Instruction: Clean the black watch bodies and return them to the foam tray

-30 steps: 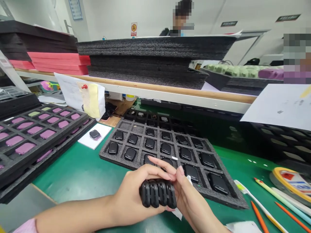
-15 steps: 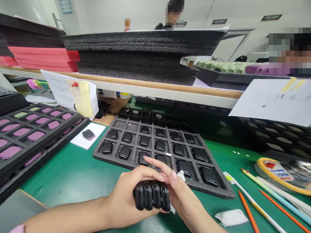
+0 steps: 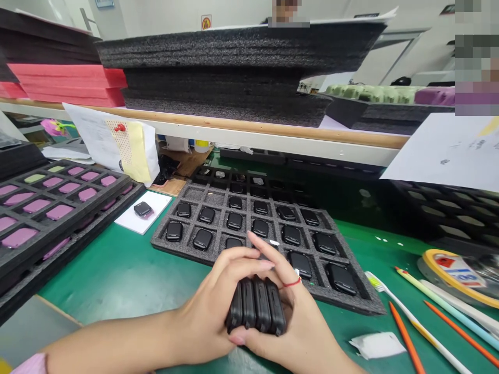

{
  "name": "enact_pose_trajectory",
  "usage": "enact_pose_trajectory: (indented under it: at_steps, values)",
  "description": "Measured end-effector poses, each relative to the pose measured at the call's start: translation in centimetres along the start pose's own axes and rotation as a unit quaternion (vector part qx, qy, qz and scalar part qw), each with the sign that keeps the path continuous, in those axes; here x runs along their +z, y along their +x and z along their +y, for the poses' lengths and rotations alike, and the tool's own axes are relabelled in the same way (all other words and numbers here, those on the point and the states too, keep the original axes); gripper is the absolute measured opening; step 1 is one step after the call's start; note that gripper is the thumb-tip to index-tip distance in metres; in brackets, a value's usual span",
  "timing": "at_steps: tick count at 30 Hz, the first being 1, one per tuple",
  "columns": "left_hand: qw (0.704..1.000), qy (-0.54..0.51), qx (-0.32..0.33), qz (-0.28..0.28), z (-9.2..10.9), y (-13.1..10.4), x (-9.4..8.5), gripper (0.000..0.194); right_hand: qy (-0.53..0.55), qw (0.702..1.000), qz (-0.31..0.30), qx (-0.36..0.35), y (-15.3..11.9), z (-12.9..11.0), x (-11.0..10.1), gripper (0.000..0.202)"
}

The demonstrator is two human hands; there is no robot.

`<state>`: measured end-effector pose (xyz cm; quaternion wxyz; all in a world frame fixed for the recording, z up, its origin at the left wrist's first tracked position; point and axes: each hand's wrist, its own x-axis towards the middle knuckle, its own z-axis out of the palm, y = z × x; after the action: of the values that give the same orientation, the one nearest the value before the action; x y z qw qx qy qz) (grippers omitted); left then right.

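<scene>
A stack of several black smartwatch bodies [image 3: 256, 306] is held upright side by side above the front of the table. My left hand [image 3: 212, 304] is closed round its left side, fingers over the top. My right hand [image 3: 300, 317] closes round the right side, thumb underneath and index finger stretched forward. A thin red band [image 3: 292, 283] circles a finger of that hand, with a scrap of white showing beside it. Just beyond both hands lies a dark grey foam tray [image 3: 366, 298] with black smartwatch bodies in many compartments; my fingers hide part of its front row.
At left stand stacked foam trays [image 3: 89, 224] of purple and green pieces. One more watch lies on a white pad [image 3: 134, 223]. To the right are a toothbrush [image 3: 409, 317], orange sticks [image 3: 405, 335], a tape roll [image 3: 432, 270] and crumpled white cloth [image 3: 378, 345]. A loaded shelf [image 3: 249, 136] spans above.
My right hand has come round the stack, its thumb now beneath it. The stack has turned and shifted slightly right. The view has tilted down a little.
</scene>
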<state>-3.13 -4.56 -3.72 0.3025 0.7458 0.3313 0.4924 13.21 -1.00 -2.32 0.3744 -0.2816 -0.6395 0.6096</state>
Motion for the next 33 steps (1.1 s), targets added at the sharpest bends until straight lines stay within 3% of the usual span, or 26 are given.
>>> enact_pose_trajectory:
  at_steps: [5,8,10,11,14,15,17,23,26,28,31,33]
  values:
    - [0.999,0.028,-0.019,0.012,0.3,-0.2,0.4,0.082,-0.115,0.988,0.011,-0.103,0.0,0.3,-0.6,0.107]
    - [0.983,-0.083,-0.164,0.003,1.1,0.2,0.4,0.117,-0.159,0.976,0.015,-0.148,0.0,0.2,-1.1,0.107]
    - [0.941,-0.226,-0.252,-0.017,1.6,0.7,0.3,0.128,-0.181,0.969,0.005,-0.167,0.0,0.1,-1.4,0.106]
    - [0.917,-0.289,-0.272,-0.033,1.7,1.0,0.2,0.117,-0.191,0.966,-0.001,-0.174,0.0,0.1,-1.5,0.104]
    - [0.879,-0.375,-0.284,-0.078,2.0,1.8,0.0,0.055,-0.23,0.956,-0.016,-0.184,-0.1,0.0,-1.8,0.096]
    - [0.875,-0.379,-0.288,-0.084,2.0,1.9,0.0,0.042,-0.243,0.951,-0.02,-0.189,-0.1,0.0,-1.9,0.094]
    - [0.872,-0.381,-0.296,-0.079,1.9,2.1,0.0,0.037,-0.267,0.942,-0.032,-0.203,0.0,0.1,-1.9,0.095]
    - [0.903,-0.327,-0.277,-0.02,2.1,2.2,0.3,0.026,-0.308,0.913,-0.099,-0.25,0.3,0.3,-1.8,0.091]
    - [0.93,-0.239,-0.276,0.032,2.3,1.8,0.3,0.036,-0.295,0.915,-0.11,-0.251,-0.1,-0.2,-2.3,0.103]
    - [0.947,-0.179,-0.259,0.068,2.5,1.4,0.2,0.045,-0.244,0.94,-0.079,-0.224,-0.2,-0.7,-2.8,0.096]
    - [0.968,-0.136,-0.196,0.073,2.5,0.9,0.2,0.045,-0.153,0.971,0.017,-0.184,-0.1,-1.4,-3.5,0.056]
    - [0.978,-0.123,-0.156,0.07,2.3,0.8,0.2,0.044,-0.109,0.976,0.085,-0.166,0.2,-1.6,-3.7,0.042]
